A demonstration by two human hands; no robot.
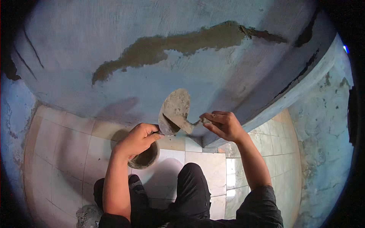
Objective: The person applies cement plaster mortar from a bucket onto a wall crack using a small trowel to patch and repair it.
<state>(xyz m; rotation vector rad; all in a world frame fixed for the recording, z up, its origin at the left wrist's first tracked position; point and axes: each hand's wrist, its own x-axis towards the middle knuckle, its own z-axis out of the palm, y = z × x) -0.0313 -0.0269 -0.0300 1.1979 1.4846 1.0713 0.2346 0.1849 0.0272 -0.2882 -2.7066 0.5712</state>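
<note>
My left hand point(140, 140) is closed around the handle of a trowel point(180, 99), whose leaf-shaped, mortar-smeared blade points up toward the wall. In my right hand point(222, 125) is the handle of a second trowel point(181, 123). Its blade points left and lies against or just over the lower part of the other blade; I cannot tell whether they touch. Beneath my left hand stands a round bucket point(155, 156), partly hidden by that hand, with a dark inside. Ahead, a band of wet grey-brown mortar point(182, 43) runs slantwise across the blue wall point(125, 21).
An open crack point(268, 36) continues from the mortar's right end. More dark cracks point(300, 76) run near the wall's right corner. Pale tiles point(68, 152) cover the floor around my dark-trousered legs point(193, 186). A rough grey mass point(88, 216) lies at lower left.
</note>
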